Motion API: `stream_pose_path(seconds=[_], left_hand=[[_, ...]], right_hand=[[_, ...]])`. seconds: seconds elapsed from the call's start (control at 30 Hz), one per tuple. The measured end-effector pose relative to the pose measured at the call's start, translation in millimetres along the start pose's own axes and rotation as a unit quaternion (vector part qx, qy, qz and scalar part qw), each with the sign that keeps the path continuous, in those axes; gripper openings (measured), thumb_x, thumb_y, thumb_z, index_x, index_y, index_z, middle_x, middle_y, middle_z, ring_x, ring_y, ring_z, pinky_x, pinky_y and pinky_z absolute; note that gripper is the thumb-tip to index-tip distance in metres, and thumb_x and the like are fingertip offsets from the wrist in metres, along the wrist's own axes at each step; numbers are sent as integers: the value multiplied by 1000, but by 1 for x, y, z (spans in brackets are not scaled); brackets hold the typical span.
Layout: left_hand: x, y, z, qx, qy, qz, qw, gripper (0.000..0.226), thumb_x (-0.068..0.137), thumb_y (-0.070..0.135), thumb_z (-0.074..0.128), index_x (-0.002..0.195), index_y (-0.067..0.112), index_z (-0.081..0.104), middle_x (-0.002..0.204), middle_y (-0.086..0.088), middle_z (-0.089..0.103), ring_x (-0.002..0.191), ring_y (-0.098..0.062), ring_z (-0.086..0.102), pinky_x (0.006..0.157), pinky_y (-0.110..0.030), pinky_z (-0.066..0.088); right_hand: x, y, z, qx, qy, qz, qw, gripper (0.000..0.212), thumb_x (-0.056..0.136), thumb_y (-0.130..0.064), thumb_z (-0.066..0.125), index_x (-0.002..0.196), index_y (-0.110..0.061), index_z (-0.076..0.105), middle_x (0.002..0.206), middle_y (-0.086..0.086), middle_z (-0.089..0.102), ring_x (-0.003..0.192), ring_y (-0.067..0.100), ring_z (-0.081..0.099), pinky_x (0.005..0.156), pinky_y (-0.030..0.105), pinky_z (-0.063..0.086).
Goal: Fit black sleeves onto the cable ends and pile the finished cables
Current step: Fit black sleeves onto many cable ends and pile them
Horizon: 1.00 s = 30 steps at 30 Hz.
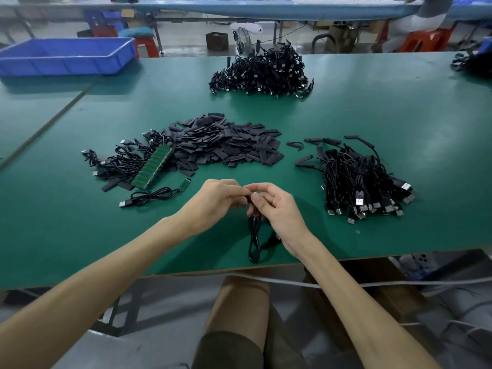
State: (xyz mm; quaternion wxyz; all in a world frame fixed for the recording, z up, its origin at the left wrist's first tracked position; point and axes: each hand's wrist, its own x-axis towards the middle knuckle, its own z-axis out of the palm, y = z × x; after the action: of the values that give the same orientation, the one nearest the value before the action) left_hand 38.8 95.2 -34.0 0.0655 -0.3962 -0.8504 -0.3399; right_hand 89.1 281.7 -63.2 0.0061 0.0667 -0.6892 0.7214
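Cable work like this is asking for fingertips rather than force. I am holding one thin black cable [254, 230] just above the green surface [372, 110], close to its near edge, with both hands meeting over its upper end. My left hand [218, 201] is curling its fingers round that end from the left. My right hand [274, 209] is pinching it from the right between thumb and forefinger. A speck of green is showing between them, and I am taking it for the small circuit board on the tip. Whether a sleeve is on yet I cannot tell, since my fingers are covering that part.

The cable is looking light and limp. Its folded length is hanging from my hands and its lower loop is resting on the surface, so it is giving no support of its own. I am judging that the grip belongs right at the stiff tip, beside the board, because lower down the cord would only bend. The flat black sleeves [229, 145] heaped beyond my hands are looking thin and soft, so each one probably needs pinching at its edges to open its mouth.

The cable's long axis is running near to far, with the board end pointing away from me toward the sleeve heap and the loop toward me. The pile of sleeved black cables [364, 179] is lying to my right, well apart from my hands.
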Motion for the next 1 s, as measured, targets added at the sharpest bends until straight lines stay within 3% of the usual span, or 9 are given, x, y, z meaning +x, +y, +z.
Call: stream_pose_path(seconds=[0.13,0.27,0.53,0.73,0.87,0.93,1.0], left_hand=[[-7,4,5,17,22,5,1000,40,85,-25,49,109,-4,73,94,1,61,85,14,60,80,-4,46],[-8,13,7,42,39,21,998,38,88,-17,46,111,-3,73,95,-10,65,82,-10,62,80,-23,56],[-5,13,7,73,7,47,996,33,90,-17,50,108,-1,73,96,-15,65,86,-29,65,78,-47,59],[-7,10,11,66,20,45,997,33,92,-12,48,108,2,73,96,-10,65,86,-23,65,78,-43,59],[-6,8,11,2,20,-9,1000,29,92,-16,57,110,-1,74,91,0,64,82,6,63,82,-17,52],[-4,7,7,-54,14,-57,997,18,95,-1,65,106,6,77,80,12,67,74,4,63,77,-15,48],[-3,5,-1,-176,0,-109,978,16,97,9,65,108,9,76,82,9,75,71,-7,68,74,-22,54]], right_hand=[[1,1,0,-10,-1,1,1000,15,105,-11,59,116,-15,68,75,-2,71,75,11,64,79,31,54],[1,1,-2,1,8,1,1000,15,105,-11,59,114,-18,69,77,-2,71,74,9,63,76,24,54],[0,1,-3,2,21,7,1000,14,105,-11,59,114,-17,68,78,-3,73,71,7,63,68,18,51],[-1,1,-2,0,24,10,1000,12,104,-13,60,111,-19,69,87,4,76,75,8,65,74,22,55],[-1,0,-2,18,26,11,999,11,103,-12,61,110,-14,69,84,-2,76,74,6,64,74,19,54],[0,-1,-2,33,29,14,999,10,103,-12,62,110,-11,69,86,0,75,73,7,63,75,20,54],[0,-2,-2,43,37,13,998,11,103,-14,62,110,-11,69,87,4,74,73,8,63,76,21,54]])
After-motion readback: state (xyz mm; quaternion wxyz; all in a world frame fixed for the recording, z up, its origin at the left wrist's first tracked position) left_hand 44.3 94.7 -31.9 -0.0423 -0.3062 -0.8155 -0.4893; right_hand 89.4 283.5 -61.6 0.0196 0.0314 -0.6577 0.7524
